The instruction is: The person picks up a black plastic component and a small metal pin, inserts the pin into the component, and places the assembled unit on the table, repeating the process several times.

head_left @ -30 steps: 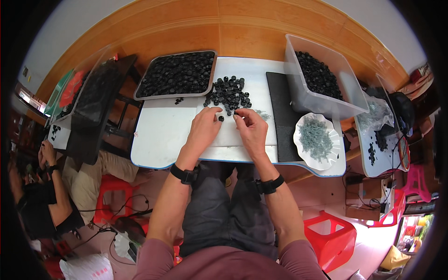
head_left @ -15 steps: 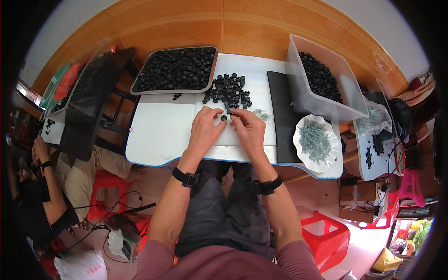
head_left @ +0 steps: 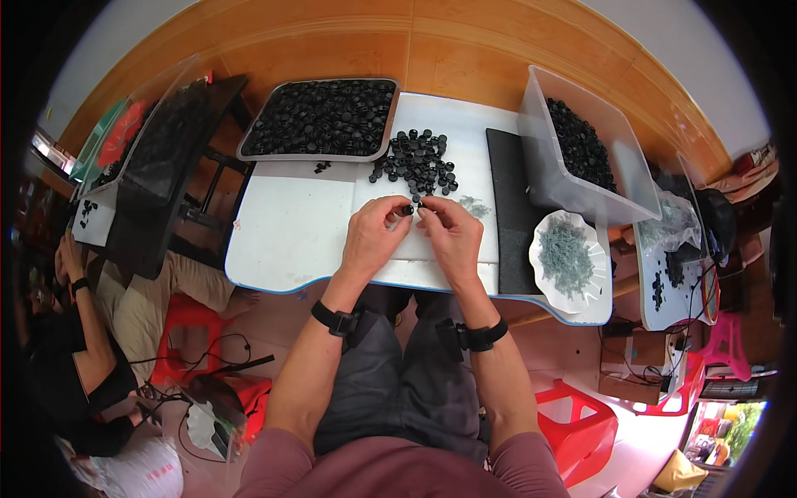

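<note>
Over the front part of the white table, my left hand [head_left: 374,236] pinches a small round black cap [head_left: 407,210] between thumb and fingers. Close beside it, my right hand [head_left: 455,236] has its thumb and forefinger pressed together near that cap; whatever is between these fingertips is too small to make out. Just beyond both hands lies a loose pile of similar black caps [head_left: 419,158]. To the right of the pile, a few small grey-green pieces [head_left: 473,206] are scattered on the white table top [head_left: 290,220].
A shallow tray [head_left: 397,116] full of black caps stands back left. At right are a black mat [head_left: 510,212], a clear plastic bin [head_left: 573,187] of black parts and a scalloped white dish [head_left: 598,290] of grey-green pieces. Another person's hand [head_left: 68,253] is far left.
A cap that stood on the table by my left fingertips is now pinched in my left hand. My hands have come closer together, and the view has shifted slightly.
</note>
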